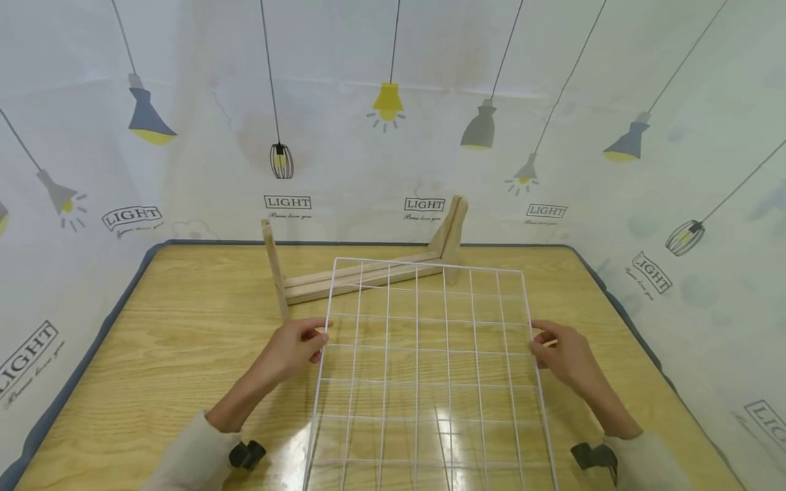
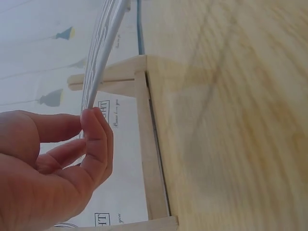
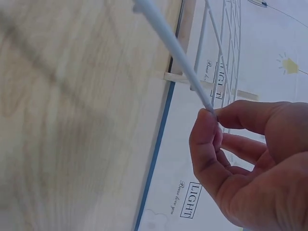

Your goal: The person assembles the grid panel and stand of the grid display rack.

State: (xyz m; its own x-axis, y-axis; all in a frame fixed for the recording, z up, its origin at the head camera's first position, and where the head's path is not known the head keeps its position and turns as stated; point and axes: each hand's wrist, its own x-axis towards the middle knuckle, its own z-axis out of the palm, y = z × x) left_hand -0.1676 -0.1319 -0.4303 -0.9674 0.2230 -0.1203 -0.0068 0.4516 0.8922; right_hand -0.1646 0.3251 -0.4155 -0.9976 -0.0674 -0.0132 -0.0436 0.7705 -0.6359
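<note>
- White wire rack [image 1: 417, 350] held above the table [image 1: 178, 341].
- Left hand [image 1: 293, 348] pinches its left edge.
- Right hand [image 1: 566, 354] pinches its right edge.
- Wooden frame [image 1: 365, 281] on the table, behind the rack.

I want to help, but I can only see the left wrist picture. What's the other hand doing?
Observer: The right hand pinches the right side edge of the white wire grid.

Operator: A grid? I just see white bars all squished together! What do they make?

Observer: From the head view, the wires cross to make rows of boxes inside a straight-sided outline.

Operator: Cool! And what do the sleeves look like?

Observer: The left sleeve and right sleeve are both pale.
</note>
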